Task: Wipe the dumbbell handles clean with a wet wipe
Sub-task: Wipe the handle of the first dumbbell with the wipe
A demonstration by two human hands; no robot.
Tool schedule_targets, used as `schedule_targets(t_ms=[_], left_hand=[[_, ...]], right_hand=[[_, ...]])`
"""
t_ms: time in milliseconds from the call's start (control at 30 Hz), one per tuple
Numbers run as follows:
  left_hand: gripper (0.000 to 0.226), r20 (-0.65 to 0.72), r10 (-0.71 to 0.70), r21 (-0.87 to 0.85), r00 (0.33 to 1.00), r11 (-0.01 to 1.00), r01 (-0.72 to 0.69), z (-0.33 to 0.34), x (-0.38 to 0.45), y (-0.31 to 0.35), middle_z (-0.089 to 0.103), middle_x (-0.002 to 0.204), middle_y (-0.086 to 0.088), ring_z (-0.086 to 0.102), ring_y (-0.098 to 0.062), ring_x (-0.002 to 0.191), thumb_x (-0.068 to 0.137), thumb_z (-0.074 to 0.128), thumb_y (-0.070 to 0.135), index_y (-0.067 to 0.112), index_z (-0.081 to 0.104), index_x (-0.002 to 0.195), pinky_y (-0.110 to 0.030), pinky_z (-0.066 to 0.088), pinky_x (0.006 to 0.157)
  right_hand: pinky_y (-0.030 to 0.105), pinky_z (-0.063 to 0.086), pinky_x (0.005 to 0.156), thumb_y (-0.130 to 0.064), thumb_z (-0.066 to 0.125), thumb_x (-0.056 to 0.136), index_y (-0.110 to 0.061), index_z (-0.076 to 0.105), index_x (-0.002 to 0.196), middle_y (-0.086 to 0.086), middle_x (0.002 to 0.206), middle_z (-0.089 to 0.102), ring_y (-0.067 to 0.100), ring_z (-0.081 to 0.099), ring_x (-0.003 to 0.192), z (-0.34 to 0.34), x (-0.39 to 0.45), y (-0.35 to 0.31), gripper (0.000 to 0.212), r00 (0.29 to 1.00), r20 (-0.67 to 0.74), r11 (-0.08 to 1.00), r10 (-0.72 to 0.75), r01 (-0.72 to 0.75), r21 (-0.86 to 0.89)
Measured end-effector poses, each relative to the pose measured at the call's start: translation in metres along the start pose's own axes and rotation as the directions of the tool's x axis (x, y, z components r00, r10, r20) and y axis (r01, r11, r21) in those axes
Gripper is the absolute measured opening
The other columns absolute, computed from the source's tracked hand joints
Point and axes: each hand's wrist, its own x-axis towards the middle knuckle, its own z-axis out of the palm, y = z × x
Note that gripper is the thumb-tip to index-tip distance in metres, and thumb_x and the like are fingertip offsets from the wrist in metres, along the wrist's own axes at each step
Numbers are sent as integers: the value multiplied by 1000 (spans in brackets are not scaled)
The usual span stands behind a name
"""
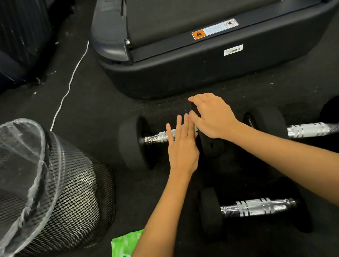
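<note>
Three black dumbbells with chrome handles lie on the dark floor. The left dumbbell [155,138] is under both hands. My left hand [181,149] lies flat with straight fingers across its chrome handle. My right hand [212,115] rests over its right weight head, fingers curved over the top edge. No wipe shows in either hand. A second dumbbell [256,206] lies nearer me at the lower right. A third dumbbell [316,129] lies at the far right. A green wet wipe pack [123,251] sits at the bottom, partly hidden by my left forearm.
A black mesh bin [68,197] with a clear plastic liner stands at the left. A treadmill base [200,65] fills the area just behind the dumbbells. A white cable [68,89] runs across the floor. A dark suitcase [9,39] stands at the far left.
</note>
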Motion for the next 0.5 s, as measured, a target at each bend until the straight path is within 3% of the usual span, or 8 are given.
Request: schedule_targets(t_ms=[100,200,300,433,500], left_hand=[[57,-44,13,-20,999,1000,-14,10,-34,6,11,163,-6,1,-22,150,99,22,14,10,11,155,-49,5,121],[56,-59,32,15,998,999,-31,9,-34,3,25,159,-7,15,-22,149,97,21,16,9,23,152,-50,14,120],[57,-35,-20,11,999,1000,20,-3,-18,2,32,156,-7,22,-23,147,95,17,18,9,32,150,-50,10,121],[55,-42,24,38,999,999,-22,5,-43,5,21,161,-4,10,-19,150,98,20,19,12,23,153,-48,12,121],[55,-86,7,16,996,1000,-5,2,-41,-7,25,160,-1,14,-18,149,98,25,17,15,23,153,-49,12,121]], right_hand=[[38,34,112,-35,47,97,-14,48,140,4,138,55,21,46,132,-1,-2,-1,48,1000,-3,1000,-11,11,4],[39,35,111,-34,47,97,-13,49,140,5,137,56,22,47,131,0,-3,-1,47,1000,-9,1000,-14,14,4],[39,36,110,-34,47,97,-12,49,139,5,135,58,22,49,128,-1,-6,-3,48,999,-15,999,-37,37,-23],[39,37,108,-34,46,96,-11,49,138,5,131,59,21,51,124,0,-21,-4,49,996,-47,996,-71,68,-64],[40,37,108,-34,45,95,-10,48,138,6,132,57,22,49,125,2,-29,-5,50,995,-53,993,-85,80,-85]])
